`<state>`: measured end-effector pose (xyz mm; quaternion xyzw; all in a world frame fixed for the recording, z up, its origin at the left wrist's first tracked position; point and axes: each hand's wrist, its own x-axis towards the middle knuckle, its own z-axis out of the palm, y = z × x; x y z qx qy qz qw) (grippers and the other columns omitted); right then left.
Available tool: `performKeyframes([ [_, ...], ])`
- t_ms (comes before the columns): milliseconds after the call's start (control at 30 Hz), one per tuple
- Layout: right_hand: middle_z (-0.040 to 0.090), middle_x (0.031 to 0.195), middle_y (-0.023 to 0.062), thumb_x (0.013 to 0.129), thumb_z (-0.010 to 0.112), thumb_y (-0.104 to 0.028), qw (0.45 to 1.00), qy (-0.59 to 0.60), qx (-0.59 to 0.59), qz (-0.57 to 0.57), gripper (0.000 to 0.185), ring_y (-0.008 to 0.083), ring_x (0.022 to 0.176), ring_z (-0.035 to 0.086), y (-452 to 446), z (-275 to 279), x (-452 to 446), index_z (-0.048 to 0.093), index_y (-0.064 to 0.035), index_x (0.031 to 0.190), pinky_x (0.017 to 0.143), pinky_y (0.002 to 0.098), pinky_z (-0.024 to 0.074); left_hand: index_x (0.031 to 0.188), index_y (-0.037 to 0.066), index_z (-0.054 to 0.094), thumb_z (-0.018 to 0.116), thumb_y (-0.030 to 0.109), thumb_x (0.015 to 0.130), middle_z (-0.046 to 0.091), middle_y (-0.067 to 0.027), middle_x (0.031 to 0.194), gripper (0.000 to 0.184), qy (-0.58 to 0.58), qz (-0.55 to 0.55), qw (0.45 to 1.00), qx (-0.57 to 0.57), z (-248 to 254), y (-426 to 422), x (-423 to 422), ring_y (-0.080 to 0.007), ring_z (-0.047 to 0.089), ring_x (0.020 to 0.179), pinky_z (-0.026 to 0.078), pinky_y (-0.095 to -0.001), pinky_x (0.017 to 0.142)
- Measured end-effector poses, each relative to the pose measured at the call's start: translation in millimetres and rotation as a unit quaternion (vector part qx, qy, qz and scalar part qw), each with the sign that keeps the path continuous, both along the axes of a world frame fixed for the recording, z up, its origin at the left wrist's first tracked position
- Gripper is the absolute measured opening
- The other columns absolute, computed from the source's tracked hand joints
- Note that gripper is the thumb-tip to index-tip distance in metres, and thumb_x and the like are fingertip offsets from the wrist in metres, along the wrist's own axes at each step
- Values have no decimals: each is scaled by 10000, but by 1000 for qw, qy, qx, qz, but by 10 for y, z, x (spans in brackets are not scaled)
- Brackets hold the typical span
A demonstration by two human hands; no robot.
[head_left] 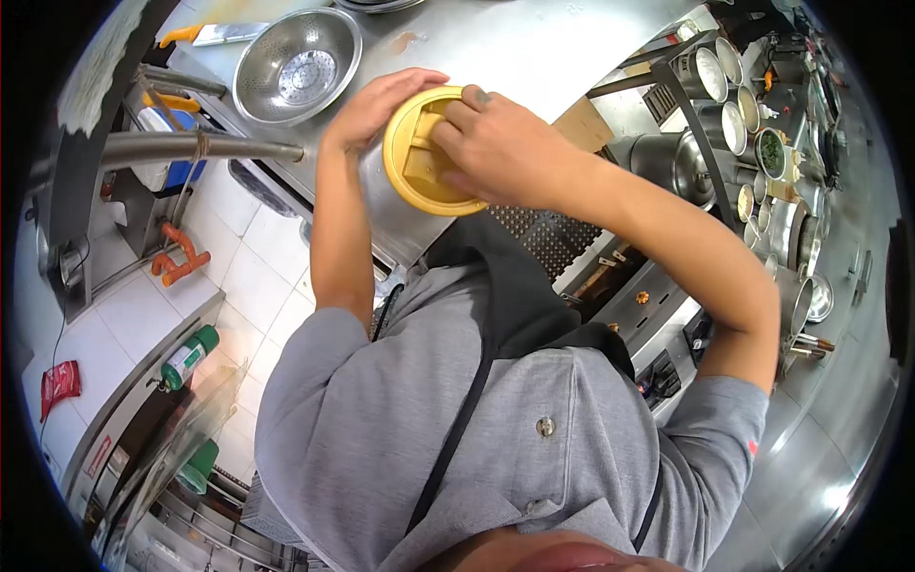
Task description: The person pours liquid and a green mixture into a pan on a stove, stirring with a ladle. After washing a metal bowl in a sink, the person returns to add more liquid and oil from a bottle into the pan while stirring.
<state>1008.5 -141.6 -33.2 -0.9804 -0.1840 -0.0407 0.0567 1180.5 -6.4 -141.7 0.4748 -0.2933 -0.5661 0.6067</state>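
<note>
A round yellow lid point(405, 157) with a recessed grip across its middle is between my hands, above the edge of the steel counter. My left hand point(381, 107) is cupped against the lid's far left side, its fingers lying along the rim. My right hand point(500, 148) is closed, with its fingers bent into the recess of the lid and gripping there. What lies under the lid is mostly hidden, and I cannot tell its shape.
On the steel counter point(505, 57) stand a perforated colander point(297, 69) and a knife point(214, 35) with an orange handle. To the right, several pots point(701, 74) and small containers line a stove area. A metal pipe point(205, 148) runs at the left.
</note>
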Motion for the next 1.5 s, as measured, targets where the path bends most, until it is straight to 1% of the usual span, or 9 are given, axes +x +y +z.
performKeyframes([
  [367,523,1017,67,779,648,-219,993,-69,-87,42,119,242,867,644,124,-330,77,656,-116,837,600,327,570,1402,-15,462,237,601,1031,561,-126,1346,754,41,190,981,13,113,366,-529,-193,526,1241,402,-333,1069],
  [667,582,1105,0,822,617,-193,960,-127,-105,228,173,227,933,665,-185,-165,155,655,-133,980,669,362,590,1397,-3,465,240,636,1014,544,-145,1365,778,88,246,965,6,52,240,-708,-220,513,1268,396,-367,1096],
  [900,575,1185,17,779,664,-88,989,-127,41,61,205,237,1035,620,-607,87,-55,690,-125,978,810,328,564,1265,-2,584,516,509,991,620,-129,1197,584,-75,331,940,40,-16,348,-552,-180,578,1106,458,-301,946],
  [967,564,1165,152,800,739,-99,915,-44,392,-80,329,288,1066,563,-720,-36,-177,681,-51,1119,895,356,482,1122,24,609,611,285,975,645,-36,1006,300,-208,285,922,158,347,493,-641,-113,602,929,500,-311,811],
  [1033,657,1147,43,825,663,-18,918,-171,342,-106,277,222,988,657,-823,-496,-298,689,-103,1087,836,301,554,1027,35,578,678,227,906,607,-20,913,247,-193,261,931,165,415,551,-634,-98,585,870,505,-313,726],
  [1133,683,1142,112,931,640,-75,750,-98,603,-254,196,199,979,675,-810,-955,-490,671,14,1103,809,326,579,1033,41,558,630,165,891,603,-29,906,202,-135,213,944,211,444,544,-607,-115,584,825,504,-317,695],
  [1267,693,1092,142,965,606,-114,386,-94,837,-377,240,246,949,690,-782,-1738,-393,636,39,1147,829,398,592,1057,29,569,526,56,837,593,-37,870,225,-153,201,931,262,286,480,-491,-121,551,717,525,-303,621],
  [1367,697,1059,143,910,689,-162,526,-16,717,-458,272,245,955,688,-808,-2377,-172,663,3,1124,821,408,587,1192,28,597,476,0,857,615,-19,912,357,-146,163,946,239,537,528,-494,-108,554,727,521,-301,630],
  [1500,712,701,123,829,665,-221,682,179,531,-470,192,217,530,673,-740,-1594,-449,712,-35,827,546,389,580,1260,24,573,509,49,845,632,-93,1060,421,-211,195,912,293,927,632,-661,-172,612,850,507,-324,641],
])
